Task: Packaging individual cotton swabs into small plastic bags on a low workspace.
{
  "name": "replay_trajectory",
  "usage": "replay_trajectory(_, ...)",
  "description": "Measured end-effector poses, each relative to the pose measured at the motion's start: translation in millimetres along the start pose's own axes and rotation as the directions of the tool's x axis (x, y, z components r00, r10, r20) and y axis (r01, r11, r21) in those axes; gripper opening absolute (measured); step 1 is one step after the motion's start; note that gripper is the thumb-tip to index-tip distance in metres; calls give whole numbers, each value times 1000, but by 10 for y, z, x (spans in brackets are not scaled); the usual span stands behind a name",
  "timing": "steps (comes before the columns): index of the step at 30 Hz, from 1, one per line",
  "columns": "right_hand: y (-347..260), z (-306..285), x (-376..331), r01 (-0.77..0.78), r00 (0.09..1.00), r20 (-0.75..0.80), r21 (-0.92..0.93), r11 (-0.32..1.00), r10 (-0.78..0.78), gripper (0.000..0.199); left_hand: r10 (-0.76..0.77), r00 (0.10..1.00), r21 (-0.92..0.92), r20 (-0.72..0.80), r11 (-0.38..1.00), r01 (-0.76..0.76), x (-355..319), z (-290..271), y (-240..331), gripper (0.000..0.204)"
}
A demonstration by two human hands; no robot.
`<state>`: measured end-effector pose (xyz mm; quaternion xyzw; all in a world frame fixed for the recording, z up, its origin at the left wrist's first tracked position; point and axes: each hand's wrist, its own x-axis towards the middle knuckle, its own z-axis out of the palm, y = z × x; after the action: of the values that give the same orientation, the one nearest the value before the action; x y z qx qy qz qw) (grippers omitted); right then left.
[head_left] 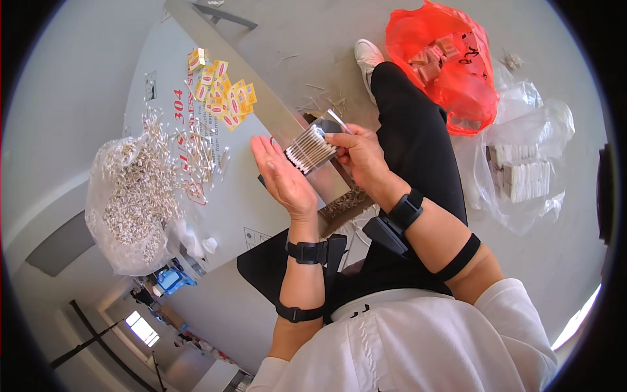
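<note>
Head view: right hand [360,153] pinches a clear plastic sleeve [320,140] packed with a bundle of cotton swabs [308,149], white tips facing left. Fingers closed on the sleeve's right end, thumb on top. Left hand [282,175] is flat and open, palm turned right, fingers straight, pressed against the swab tips on the bundle's left side; it grips nothing. Bundle sits between both hands, mid-frame, held up above the grey table [248,209] edge and the person's lap.

Black straps [307,251] on both wrists and forearms; a small black device hangs off the right wrist band. Black trousers, white shoe [367,55] far, white shirt near.

Left on the table: clear bag [130,196] full of loose swabs, more loose swabs [196,147] scattered just right of it. Far of those, a scatter of small yellow-and-red paper labels [222,95]. A long grey metal strip [255,91] runs diagonally from far left toward the hands.

Right on the floor: red plastic bag [450,65] with small boxes inside, far right. Near it, clear plastic bag [522,163] holding stacked white swab packs. Stray sticks lie on the floor by the shoe.
</note>
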<state>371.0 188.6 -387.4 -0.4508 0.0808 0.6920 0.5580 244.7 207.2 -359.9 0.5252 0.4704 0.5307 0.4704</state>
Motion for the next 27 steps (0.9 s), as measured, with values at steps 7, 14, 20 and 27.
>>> replay_trajectory(7,-60,0,3,-11,999,-49,12,1000,12,15,84,996,504,-27,862,-59,-26,-200,64,57)
replay_trajectory(14,-52,15,-16,1,1000,-3,-77,997,-1,16,39,999,758,-16,653,-13,-98,-354,-70,61)
replay_trajectory(20,-53,6,-11,46,999,33,-108,993,-43,15,-2,997,873,74,483,-63,-109,-345,-70,58)
replay_trajectory(27,-113,91,-3,108,994,-6,-113,988,-109,13,37,999,80,-12,996,-36,64,-152,-15,64)
